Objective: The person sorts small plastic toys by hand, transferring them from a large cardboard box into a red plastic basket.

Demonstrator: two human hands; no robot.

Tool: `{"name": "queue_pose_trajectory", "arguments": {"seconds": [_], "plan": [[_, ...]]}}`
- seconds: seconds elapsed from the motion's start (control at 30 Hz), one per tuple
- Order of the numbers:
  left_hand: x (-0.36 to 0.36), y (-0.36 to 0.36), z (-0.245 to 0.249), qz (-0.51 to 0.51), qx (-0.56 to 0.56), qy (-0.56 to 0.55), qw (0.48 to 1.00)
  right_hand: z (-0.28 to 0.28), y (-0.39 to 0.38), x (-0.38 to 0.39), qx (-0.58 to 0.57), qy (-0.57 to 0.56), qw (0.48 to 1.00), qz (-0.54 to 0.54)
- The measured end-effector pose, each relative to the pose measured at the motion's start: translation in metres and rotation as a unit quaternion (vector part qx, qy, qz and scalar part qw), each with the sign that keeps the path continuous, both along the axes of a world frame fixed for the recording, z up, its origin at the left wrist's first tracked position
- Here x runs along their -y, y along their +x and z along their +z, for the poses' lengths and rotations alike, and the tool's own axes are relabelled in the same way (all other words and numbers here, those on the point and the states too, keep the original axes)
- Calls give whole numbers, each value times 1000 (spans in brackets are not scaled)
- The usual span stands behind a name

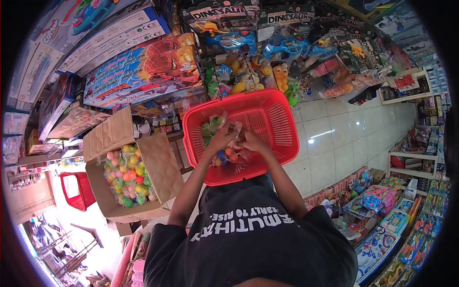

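Looking down in the head view, both hands meet inside a red basket (282, 155), left of its middle. The left hand (224, 137) and the right hand (253, 143) have bent fingers, pinching a clear plastic bag (236, 135) between them; which fingertips press on it is too small to tell. Just to the left of the left fingers, green toys (210, 127) in clear wrap lie in the basket. Below the fingers, toward the wearer, are orange balls (231, 154) and a blue ball (221, 155), also in clear plastic. The basket's slotted wall stands to the right of the right fingers, well apart from them. Farther left of the fingers, outside the basket, an open carton (165, 160) holds many balls (129, 176) in pink, yellow, green and orange, with a second red basket (86, 190) beyond it. Ahead of the fingers, past the far rim, are bagged yellow toys (246, 82), an orange toy (281, 78) and dinosaur packs (287, 45); ahead and to the left are Spider-Man boxes (143, 69). Pale floor tiles (334, 129) spread off to the right of the fingers.
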State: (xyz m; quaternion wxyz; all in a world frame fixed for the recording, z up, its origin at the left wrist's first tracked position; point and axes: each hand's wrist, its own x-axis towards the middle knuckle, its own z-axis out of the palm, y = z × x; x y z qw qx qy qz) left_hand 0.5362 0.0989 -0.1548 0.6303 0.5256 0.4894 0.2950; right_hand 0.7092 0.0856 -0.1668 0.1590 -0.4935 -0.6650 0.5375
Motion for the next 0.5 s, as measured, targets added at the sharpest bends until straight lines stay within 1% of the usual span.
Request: {"name": "queue_pose_trajectory", "arguments": {"seconds": [0.03, 0.07, 0.13, 0.17, 0.2, 0.23, 0.27, 0.3, 0.33, 0.37, 0.4, 0.43, 0.47, 0.5], "plan": [[-3, 1, -18, -17, 6, 69, 997, -11, 2, 3, -1, -2, 1000, -2], [-5, 1, -18, -17, 6, 66, 998, -25, 6, 5, -9, -11, 1000, -20], [-5, 1, -19, -48, -65, 47, 996, -26, 9, 6, -19, -23, 999, -38], [-3, 1, -22, -50, -65, 46, 996, -25, 12, 3, 48, -21, 998, -25], [-2, 0, -35, -44, -76, 73, 993, -22, 14, -1, 115, -19, 993, -14], [0, -1, -41, -39, -86, 99, 991, -23, 14, -3, 115, -19, 993, -16], [1, -2, -47, -41, -85, 98, 991, -24, 14, -3, 165, -6, 986, 5], [3, -4, -49, -97, -141, 117, 978, -30, 13, -3, 215, 7, 976, 26], [5, -5, -52, -152, -195, 135, 960, -36, 11, -2, 215, 5, 976, 25], [7, -5, -54, -152, -194, 134, 960, -42, 8, -3, 263, 4, 963, 63], [8, -4, -60, -206, -217, 137, 944, -42, 5, -4, 310, 4, 945, 100], [9, -4, -66, -259, -239, 139, 925, -42, 3, -4, 311, 4, 945, 101], [11, -3, -72, -258, -239, 139, 926, -41, 0, -5, 291, -99, 945, 112], [13, -2, -78, -274, -235, 148, 921, -47, -1, -4, 268, -200, 934, 122]]}}
